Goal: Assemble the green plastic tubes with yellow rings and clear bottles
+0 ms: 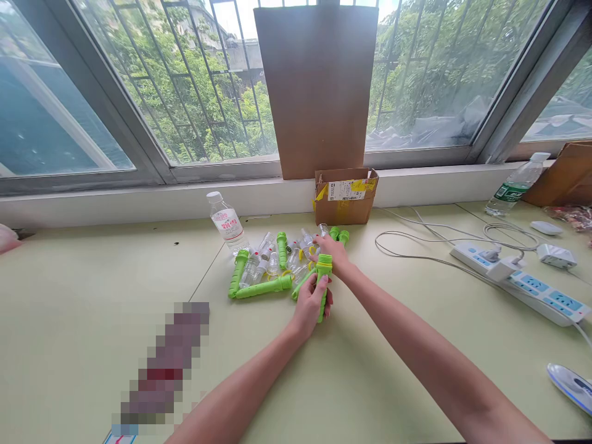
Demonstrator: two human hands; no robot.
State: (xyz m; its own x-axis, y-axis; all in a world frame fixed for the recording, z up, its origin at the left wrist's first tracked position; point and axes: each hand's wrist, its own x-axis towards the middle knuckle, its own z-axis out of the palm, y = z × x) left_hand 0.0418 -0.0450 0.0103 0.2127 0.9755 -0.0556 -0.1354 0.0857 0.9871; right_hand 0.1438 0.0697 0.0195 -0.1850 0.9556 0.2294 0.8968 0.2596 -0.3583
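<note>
My left hand [309, 307] is wrapped round a green ribbed tube [324, 266], held upright with a yellow ring near its threaded top. Just behind it, my right hand [333, 256] reaches into a pile of clear plastic pieces [272, 262]; its fingertips are among them and what they hold, if anything, is too small to make out. More green tubes lie round the pile: one in front [264, 287], one at its left [238, 273] and one in its middle [282, 250]. Yellow rings are scattered between the clear pieces.
A water bottle [227, 223] stands behind the pile at left. An open cardboard box [345, 209] sits against the sill. On the right are a white power strip [522, 283], cables, a second bottle [515, 185] and a white device [571, 385]. A pixelated patch covers the left front.
</note>
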